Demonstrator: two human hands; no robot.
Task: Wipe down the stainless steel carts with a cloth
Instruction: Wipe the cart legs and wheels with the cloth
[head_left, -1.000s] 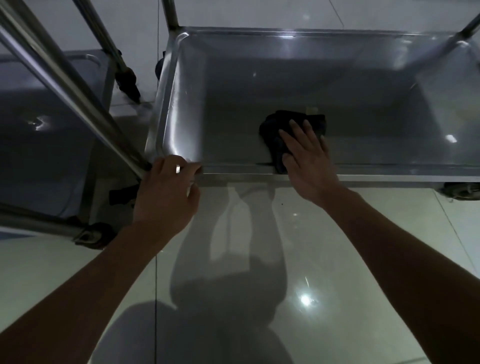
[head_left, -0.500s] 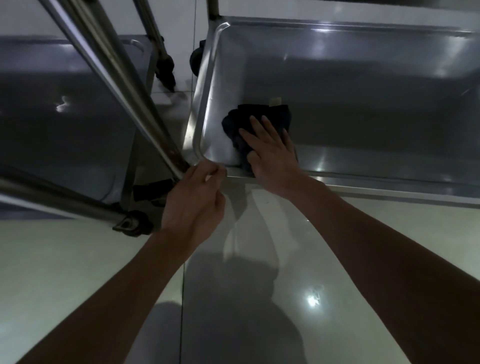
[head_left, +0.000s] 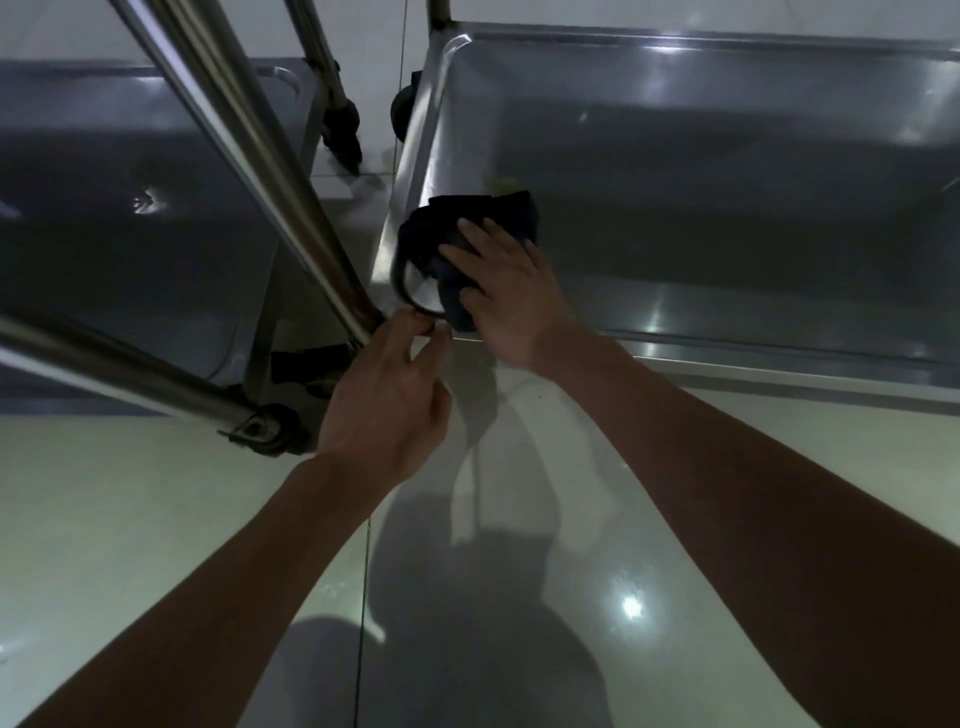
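Observation:
A dark cloth (head_left: 457, 228) lies in the near left corner of the stainless steel cart's bottom shelf (head_left: 727, 171). My right hand (head_left: 506, 283) presses flat on the cloth with its fingers spread and straight. My left hand (head_left: 387, 395) grips the shelf's near left corner rim, at the foot of the cart's upright post (head_left: 260, 156). Part of the cloth is hidden under my right palm.
A second steel cart (head_left: 114, 208) stands close on the left, with its caster (head_left: 265, 428) on the glossy tiled floor (head_left: 130, 519). Slanted posts cross the upper left. Black casters (head_left: 402, 106) sit in the narrow gap between the two carts.
My right hand has slid the cloth leftwards along the shelf into the near left corner. My left hand has stayed on the corner rim, and the view has shifted left.

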